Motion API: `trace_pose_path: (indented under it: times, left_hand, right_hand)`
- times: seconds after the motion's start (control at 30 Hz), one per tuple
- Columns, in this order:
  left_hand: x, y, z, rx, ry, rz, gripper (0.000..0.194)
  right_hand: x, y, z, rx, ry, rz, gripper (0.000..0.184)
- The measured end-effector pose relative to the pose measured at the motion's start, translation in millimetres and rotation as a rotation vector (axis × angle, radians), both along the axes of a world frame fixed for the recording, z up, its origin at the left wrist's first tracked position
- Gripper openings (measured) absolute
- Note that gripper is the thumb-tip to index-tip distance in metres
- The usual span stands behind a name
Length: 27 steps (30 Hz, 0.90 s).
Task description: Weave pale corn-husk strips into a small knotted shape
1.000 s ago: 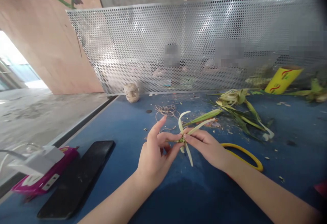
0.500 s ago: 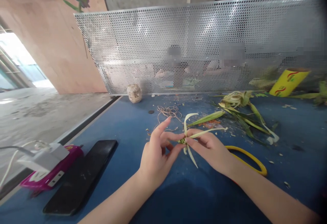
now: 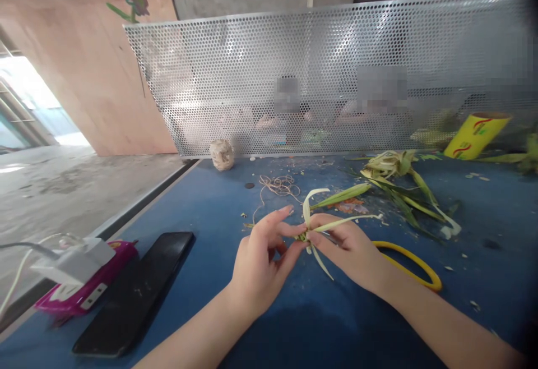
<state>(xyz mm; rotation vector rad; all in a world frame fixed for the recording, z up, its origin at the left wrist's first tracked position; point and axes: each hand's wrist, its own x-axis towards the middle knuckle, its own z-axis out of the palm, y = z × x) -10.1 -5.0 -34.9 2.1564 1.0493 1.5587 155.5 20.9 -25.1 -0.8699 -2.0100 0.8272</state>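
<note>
Between my two hands is a small knotted bundle of pale corn husk strips (image 3: 310, 203), with green at its core and loose ends sticking out in several directions. My left hand (image 3: 258, 262) pinches the bundle's left side between thumb and a finger, its index finger raised and bent. My right hand (image 3: 353, 251) holds the right side, thumb pressed against the fingers. The fingertips hide part of the knot. Just beyond the bundle a green husk leaf (image 3: 344, 194) lies on the blue table (image 3: 202, 279). A yellow loop (image 3: 420, 261) lies partly hidden behind my right forearm.
Left are a black phone (image 3: 137, 296) and a magenta power strip (image 3: 78, 296) with a white charger (image 3: 73, 261). Behind lie tangled string (image 3: 279, 185), a whitish lump (image 3: 222, 155), a husk pile (image 3: 390, 164) and a yellow tube (image 3: 477, 136). A perforated metal screen (image 3: 252, 66) closes the far edge.
My left index finger has come down and bent toward the bundle. The loose strip ends have swung slightly right and down. Both hands keep their pinch; the camera view has shifted a little.
</note>
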Motion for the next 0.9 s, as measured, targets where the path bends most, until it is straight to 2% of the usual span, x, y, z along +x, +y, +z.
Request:
trace_pose_path:
  times: [0.13,0.23,0.3,0.4,0.47,0.63,0.8,0.9]
  left_hand:
    - [-3.1,3.1,-0.2,0.021,0.098,0.025,0.060]
    - [-4.2,5.5,1.4,-0.006,0.095,0.056,0.065]
    - [-4.0,5.7,2.5,-0.051,0.036,0.037,0.065]
    - [-2.4,3.6,4.0,-0.121,-0.130,-0.049,0.063]
    - [-0.9,1.7,5.0,-0.139,-0.226,-0.103,0.063]
    - [2.0,0.6,7.3,-0.193,-0.347,-0.199,0.065]
    - [1.2,2.0,7.9,-0.202,-0.314,-0.159,0.057]
    - [1.3,0.7,8.5,-0.193,-0.263,-0.139,0.058]
  right_hand:
    - [2.5,0.9,-1.7,0.200,-0.114,-0.078,0.015]
    - [2.8,0.2,1.2,0.233,-0.122,-0.091,0.017]
    - [2.8,-0.4,4.6,0.181,-0.083,-0.053,0.018]
    - [3.2,-0.1,7.4,0.000,0.039,0.083,0.018]
    - [3.4,1.0,6.1,-0.100,0.122,0.157,0.019]
    - [3.0,4.0,-1.3,-0.231,0.254,0.236,0.023]
    - [3.2,3.3,-0.7,-0.241,0.274,0.222,0.040]
    - [2.8,2.4,-0.4,-0.200,0.256,0.185,0.038]
